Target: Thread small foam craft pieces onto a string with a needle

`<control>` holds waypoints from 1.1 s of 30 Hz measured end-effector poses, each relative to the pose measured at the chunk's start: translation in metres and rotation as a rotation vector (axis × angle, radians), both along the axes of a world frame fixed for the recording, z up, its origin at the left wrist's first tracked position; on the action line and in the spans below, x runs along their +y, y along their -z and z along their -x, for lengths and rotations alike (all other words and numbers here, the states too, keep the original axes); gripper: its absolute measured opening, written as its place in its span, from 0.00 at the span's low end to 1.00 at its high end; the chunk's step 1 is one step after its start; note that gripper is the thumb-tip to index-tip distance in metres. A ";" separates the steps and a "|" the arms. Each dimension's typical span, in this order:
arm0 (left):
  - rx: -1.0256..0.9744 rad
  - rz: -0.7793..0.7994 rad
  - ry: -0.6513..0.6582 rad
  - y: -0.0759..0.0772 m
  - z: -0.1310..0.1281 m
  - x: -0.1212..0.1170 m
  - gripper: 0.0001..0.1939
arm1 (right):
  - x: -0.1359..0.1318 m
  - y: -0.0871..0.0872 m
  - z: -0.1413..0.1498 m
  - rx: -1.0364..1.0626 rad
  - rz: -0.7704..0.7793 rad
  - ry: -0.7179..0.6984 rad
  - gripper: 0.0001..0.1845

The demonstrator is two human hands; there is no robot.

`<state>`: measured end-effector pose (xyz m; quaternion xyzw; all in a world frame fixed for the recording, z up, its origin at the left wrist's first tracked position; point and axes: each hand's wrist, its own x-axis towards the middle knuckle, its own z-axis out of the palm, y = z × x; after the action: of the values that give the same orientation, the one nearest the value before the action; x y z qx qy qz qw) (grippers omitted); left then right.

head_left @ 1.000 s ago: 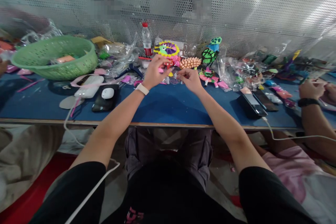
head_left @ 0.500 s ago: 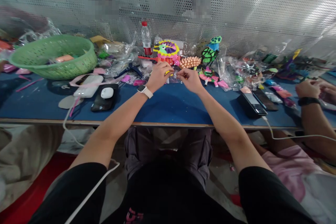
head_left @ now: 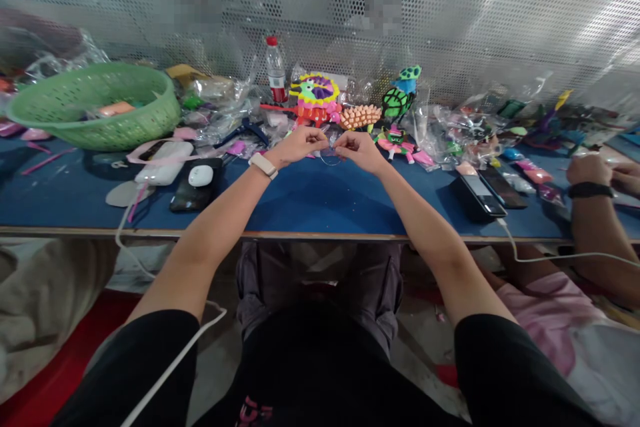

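My left hand and my right hand face each other above the blue table, fingertips pinched and a small gap apart. A thin, pale loop of thread or wire curves just below the fingertips. Which hand grips it is too small to make out, as is anything else in the pinches. Just behind my hands stand a spiky orange clay figure and a red clay figure with a yellow-edged, purple shell. Beyond my right hand sit a green and black clay figure and a pink and green one.
On the left are a green basket, a white power bank and a phone under a white earbud case. A red-capped bottle stands behind. To the right lie a boxy device and a co-worker's hands.
My left hand has turned, and its watch face no longer shows. The yellow bit at its fingertips is out of sight. A thin loop now shows below the fingertips.
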<state>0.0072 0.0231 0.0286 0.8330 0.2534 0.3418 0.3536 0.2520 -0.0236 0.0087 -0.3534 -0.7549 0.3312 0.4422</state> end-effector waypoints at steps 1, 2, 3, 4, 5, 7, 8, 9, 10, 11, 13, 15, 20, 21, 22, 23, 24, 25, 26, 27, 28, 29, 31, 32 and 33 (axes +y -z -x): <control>-0.001 -0.028 -0.018 0.001 -0.002 0.000 0.25 | 0.000 0.001 0.002 0.020 0.016 0.011 0.16; 0.006 -0.054 -0.032 0.002 -0.004 -0.001 0.26 | 0.000 0.001 0.003 0.030 0.023 0.030 0.17; 0.019 -0.079 -0.043 0.003 -0.005 -0.001 0.26 | -0.001 0.001 0.004 0.032 0.024 0.054 0.17; 0.031 -0.112 -0.058 0.005 -0.006 -0.002 0.26 | -0.001 0.000 0.005 0.028 0.022 0.079 0.16; 0.040 -0.158 -0.076 0.007 -0.007 -0.002 0.26 | -0.001 0.000 0.005 0.026 0.020 0.104 0.15; 0.056 -0.294 -0.119 0.010 -0.008 -0.004 0.24 | -0.001 -0.001 0.006 0.029 0.023 0.151 0.12; 0.072 -0.374 -0.137 0.011 -0.008 -0.004 0.23 | 0.000 -0.001 0.006 0.033 0.030 0.174 0.11; 0.096 -0.451 -0.148 0.012 -0.008 -0.005 0.23 | 0.001 -0.001 0.006 0.036 0.039 0.196 0.10; 0.129 -0.516 -0.155 0.013 -0.007 -0.005 0.23 | 0.001 -0.001 0.006 0.036 0.049 0.214 0.09; 0.167 -0.566 -0.160 0.013 -0.006 -0.005 0.23 | 0.001 -0.001 0.006 0.034 0.059 0.228 0.09; 0.236 -0.626 -0.174 0.013 -0.005 -0.004 0.21 | 0.000 -0.002 0.008 0.046 0.085 0.246 0.10; 0.281 -0.660 -0.189 0.012 -0.003 -0.003 0.18 | -0.003 -0.005 0.011 0.105 0.162 0.243 0.11; 0.309 -0.722 -0.196 0.009 -0.001 -0.004 0.17 | -0.012 -0.017 0.015 0.361 0.604 0.110 0.13; 0.311 -0.729 -0.193 0.009 -0.001 -0.005 0.17 | -0.013 -0.019 0.015 0.384 0.669 0.086 0.13; 0.311 -0.733 -0.190 0.008 -0.001 -0.006 0.17 | -0.014 -0.020 0.014 0.393 0.710 0.070 0.13; 0.308 -0.736 -0.188 0.008 -0.002 -0.007 0.17 | -0.014 -0.020 0.014 0.392 0.724 0.067 0.14; 0.303 -0.736 -0.186 0.008 -0.003 -0.008 0.17 | -0.014 -0.020 0.014 0.387 0.714 0.075 0.14; 0.295 -0.735 -0.186 0.008 -0.004 -0.009 0.17 | -0.013 -0.019 0.014 0.381 0.684 0.091 0.15; 0.285 -0.732 -0.187 0.008 -0.005 -0.009 0.17 | -0.013 -0.018 0.014 0.372 0.639 0.114 0.16; 0.276 -0.727 -0.189 0.008 -0.006 -0.010 0.18 | -0.012 -0.016 0.014 0.357 0.587 0.139 0.16; 0.268 -0.720 -0.190 0.007 -0.007 -0.010 0.18 | -0.012 -0.015 0.015 0.334 0.529 0.159 0.16; 0.258 -0.710 -0.187 0.007 -0.007 -0.010 0.19 | -0.012 -0.013 0.015 0.305 0.468 0.171 0.16; 0.228 -0.674 -0.168 0.005 -0.007 -0.009 0.19 | -0.011 -0.011 0.016 0.242 0.336 0.170 0.17; 0.202 -0.648 -0.153 0.004 -0.007 -0.009 0.20 | -0.012 -0.010 0.017 0.218 0.273 0.162 0.17; 0.171 -0.615 -0.136 0.003 -0.006 -0.009 0.20 | -0.012 -0.010 0.018 0.202 0.218 0.154 0.18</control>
<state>0.0128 0.0140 0.0261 0.9077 0.2219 0.3540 0.0392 0.2341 -0.0357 0.0185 -0.4213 -0.6368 0.4100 0.4989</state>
